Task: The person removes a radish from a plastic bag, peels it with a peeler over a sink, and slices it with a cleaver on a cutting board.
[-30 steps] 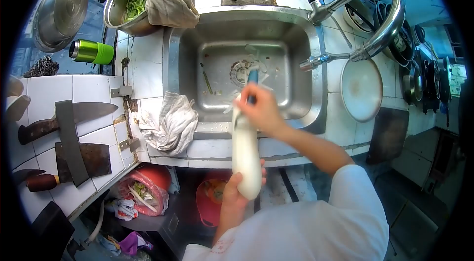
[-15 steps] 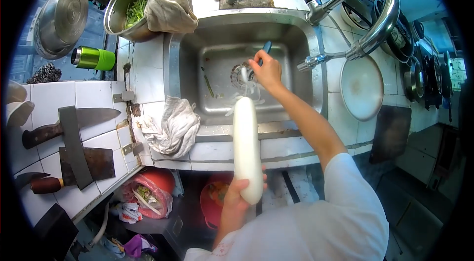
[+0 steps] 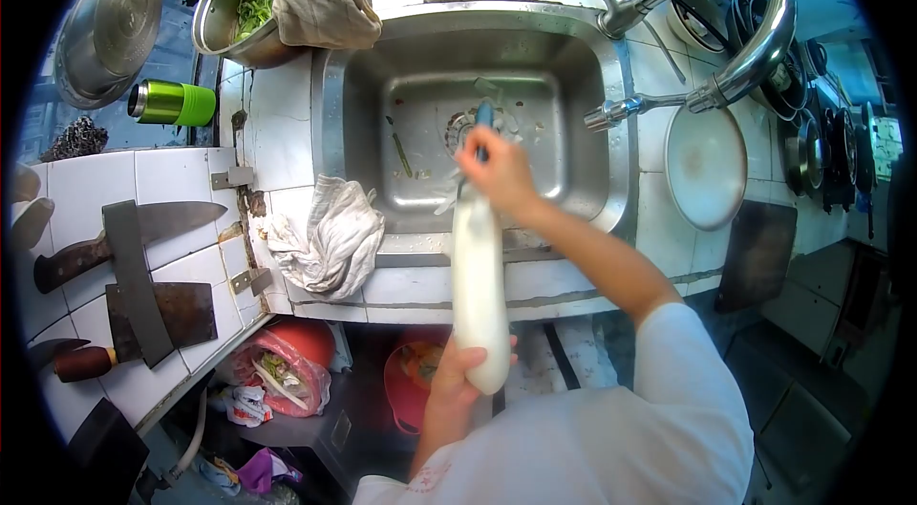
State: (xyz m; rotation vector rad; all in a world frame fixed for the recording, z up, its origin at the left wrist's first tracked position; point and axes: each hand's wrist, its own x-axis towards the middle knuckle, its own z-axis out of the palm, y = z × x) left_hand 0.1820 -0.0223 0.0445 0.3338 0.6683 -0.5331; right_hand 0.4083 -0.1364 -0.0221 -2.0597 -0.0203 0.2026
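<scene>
Metal sink (image 3: 587, 156) set in a white-tiled counter (image 3: 282, 123); all places given re: sink. In front, person in white shirt (image 3: 592, 438), arms out toward sink. Beyond its far L corner, big pot (image 3: 222, 3) w/ cut greens (image 3: 256, 8), cloth bundle (image 3: 327, 3) over the rim. R of sink: chrome faucet (image 3: 785, 22), spout pointing back toward it, & pale oval plate (image 3: 707, 169).

Long pale veg (image 3: 479, 276) runs lengthwise, far end over sink's near edge, rounded near end out past counter front.

L of sink's near corner: crumpled cloth (image 3: 330, 242). Farther L: knife (image 3: 181, 221) & cleaver (image 3: 181, 314), dark flat bar (image 3: 138, 285) lying across both.

Left hand (image 3: 458, 381), in front of sink, is wrapped round veg's near end, opened only to its width: thumb on one side, fingertips showing on the other. Rounded tip sits in the grip; most of the length extends from it toward sink. Right hand (image 3: 499, 172), above sink's near part, is curled closed on blue-handled peeler (image 3: 485, 115), right at veg's far end; head blurred, can't tell if it touches.

Smallest: thin peel scraps (image 3: 487, 85) & green strip (image 3: 396, 147) on sink floor.

Writing: reddish print (image 3: 430, 479) on shirt, too faint to read.
</scene>
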